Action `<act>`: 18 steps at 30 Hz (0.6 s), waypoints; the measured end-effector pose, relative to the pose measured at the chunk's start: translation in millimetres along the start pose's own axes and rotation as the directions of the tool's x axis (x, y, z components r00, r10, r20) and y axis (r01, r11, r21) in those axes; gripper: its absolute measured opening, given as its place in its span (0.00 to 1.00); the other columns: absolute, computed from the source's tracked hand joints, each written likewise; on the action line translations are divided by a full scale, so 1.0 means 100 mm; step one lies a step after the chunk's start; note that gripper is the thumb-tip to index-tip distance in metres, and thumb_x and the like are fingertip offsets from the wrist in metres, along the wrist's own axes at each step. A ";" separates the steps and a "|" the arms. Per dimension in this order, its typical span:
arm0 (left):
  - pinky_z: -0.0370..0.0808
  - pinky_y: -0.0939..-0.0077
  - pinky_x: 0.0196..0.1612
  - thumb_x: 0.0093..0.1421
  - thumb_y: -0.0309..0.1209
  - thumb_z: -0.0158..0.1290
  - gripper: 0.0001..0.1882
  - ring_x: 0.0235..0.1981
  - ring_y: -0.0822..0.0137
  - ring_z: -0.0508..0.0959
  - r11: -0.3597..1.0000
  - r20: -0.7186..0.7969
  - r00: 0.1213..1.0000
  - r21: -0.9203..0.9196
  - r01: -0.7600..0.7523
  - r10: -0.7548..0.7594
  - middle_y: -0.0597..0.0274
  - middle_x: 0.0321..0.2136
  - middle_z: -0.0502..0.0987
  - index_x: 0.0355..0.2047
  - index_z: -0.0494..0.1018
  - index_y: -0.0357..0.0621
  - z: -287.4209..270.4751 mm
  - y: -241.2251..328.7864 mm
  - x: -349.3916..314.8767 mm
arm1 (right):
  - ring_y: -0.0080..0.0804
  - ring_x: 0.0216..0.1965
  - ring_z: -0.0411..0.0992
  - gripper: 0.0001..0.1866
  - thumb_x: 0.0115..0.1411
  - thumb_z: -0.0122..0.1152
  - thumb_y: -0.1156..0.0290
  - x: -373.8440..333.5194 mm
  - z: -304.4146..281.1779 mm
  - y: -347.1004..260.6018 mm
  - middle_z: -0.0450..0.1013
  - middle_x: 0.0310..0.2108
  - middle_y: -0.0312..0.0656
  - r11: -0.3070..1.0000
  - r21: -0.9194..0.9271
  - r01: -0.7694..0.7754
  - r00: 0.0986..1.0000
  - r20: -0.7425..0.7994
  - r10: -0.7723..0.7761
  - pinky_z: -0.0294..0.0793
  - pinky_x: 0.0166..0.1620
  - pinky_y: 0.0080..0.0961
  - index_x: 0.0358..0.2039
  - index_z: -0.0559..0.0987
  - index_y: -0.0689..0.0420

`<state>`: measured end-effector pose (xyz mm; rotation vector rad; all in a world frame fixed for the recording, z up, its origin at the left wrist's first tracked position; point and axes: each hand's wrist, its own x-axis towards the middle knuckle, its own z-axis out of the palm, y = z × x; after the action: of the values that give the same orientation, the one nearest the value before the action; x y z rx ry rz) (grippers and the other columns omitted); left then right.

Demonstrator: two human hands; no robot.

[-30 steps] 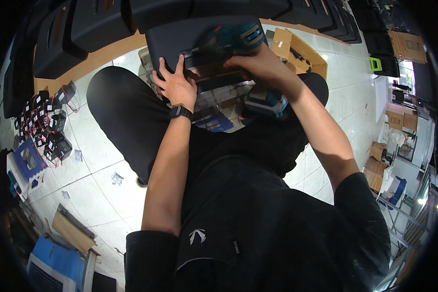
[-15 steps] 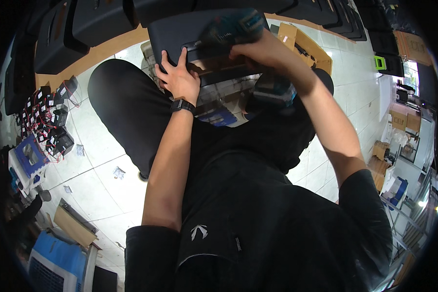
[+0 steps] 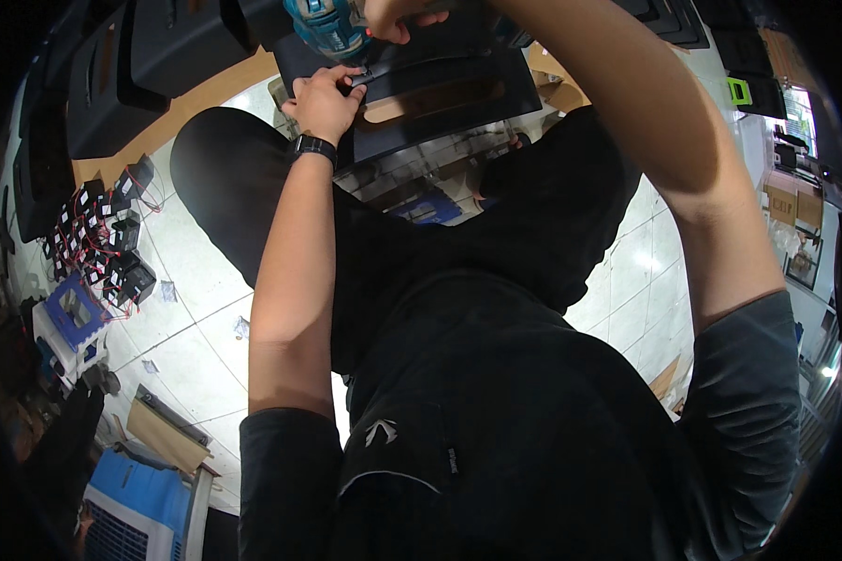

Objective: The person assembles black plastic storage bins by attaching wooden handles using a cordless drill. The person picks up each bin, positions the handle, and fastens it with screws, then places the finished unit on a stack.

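Note:
A black box-like cabinet with a long rounded slot stands in front of me, between my knees. Along its upper face runs a black strap handle. My left hand is closed at the handle's left end, fingertips pinching it against the cabinet. At the top edge of the view my right hand grips a teal cordless drill. The drill's front end is over the handle's left end, close to my left fingertips. Its tip is hard to make out, and part of the right hand is cut off.
More black cabinets stand on cardboard at the far left. Several small black batteries with red wires lie left on the tiled floor, near a blue-topped stool. A blue and white appliance is at lower left.
My right hand has brought the drill left and farther away, over the handle's left end. My left hand has shifted slightly left and up, from lying spread to pinching. The cabinet has turned and tilted.

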<state>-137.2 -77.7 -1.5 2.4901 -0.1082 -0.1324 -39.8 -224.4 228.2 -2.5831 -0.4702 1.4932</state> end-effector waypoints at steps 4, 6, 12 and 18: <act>0.62 0.48 0.52 0.55 0.41 0.68 0.15 0.52 0.61 0.74 0.995 -0.053 0.999 -0.098 0.005 -0.010 0.81 0.38 0.81 0.44 0.85 0.74 0.06 -0.09 -0.03 | 0.30 0.21 0.70 0.07 0.50 0.68 0.67 0.15 0.01 0.17 0.76 0.24 0.39 0.983 0.185 0.017 0.999 0.029 -0.023 0.72 0.26 0.31 0.26 0.82 0.56; 0.65 0.56 0.52 0.60 0.40 0.65 0.12 0.48 0.65 0.77 0.887 -0.023 0.999 -0.460 0.032 -0.049 0.77 0.40 0.82 0.45 0.84 0.65 0.12 -0.57 0.23 | 0.30 0.21 0.70 0.07 0.52 0.68 0.68 0.15 0.03 0.08 0.76 0.25 0.39 0.960 0.278 0.023 1.000 0.005 -0.025 0.72 0.26 0.30 0.29 0.82 0.56; 0.67 0.72 0.63 0.77 0.50 0.42 0.27 0.59 0.64 0.73 0.201 -0.176 0.972 -0.958 -0.205 0.156 0.54 0.57 0.75 0.65 0.66 0.44 -1.29 0.85 0.19 | 0.31 0.22 0.71 0.05 0.55 0.65 0.73 -0.02 0.46 0.22 0.75 0.25 0.39 0.816 0.578 0.009 0.996 -0.075 0.043 0.74 0.27 0.32 0.32 0.80 0.59; 0.70 0.85 0.33 0.68 0.36 0.62 0.13 0.26 0.82 0.74 0.482 -0.187 0.921 -0.807 -0.343 0.343 0.71 0.24 0.79 0.29 0.79 0.40 -1.30 1.34 0.49 | 0.33 0.20 0.70 0.04 0.60 0.59 0.74 -0.16 0.49 0.15 0.73 0.22 0.42 0.781 0.625 0.010 0.992 -0.104 0.070 0.73 0.25 0.32 0.31 0.78 0.61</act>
<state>-78.8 -112.5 179.2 1.4500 -0.4413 0.0014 -86.4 -246.8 213.1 -2.1235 0.0883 1.2105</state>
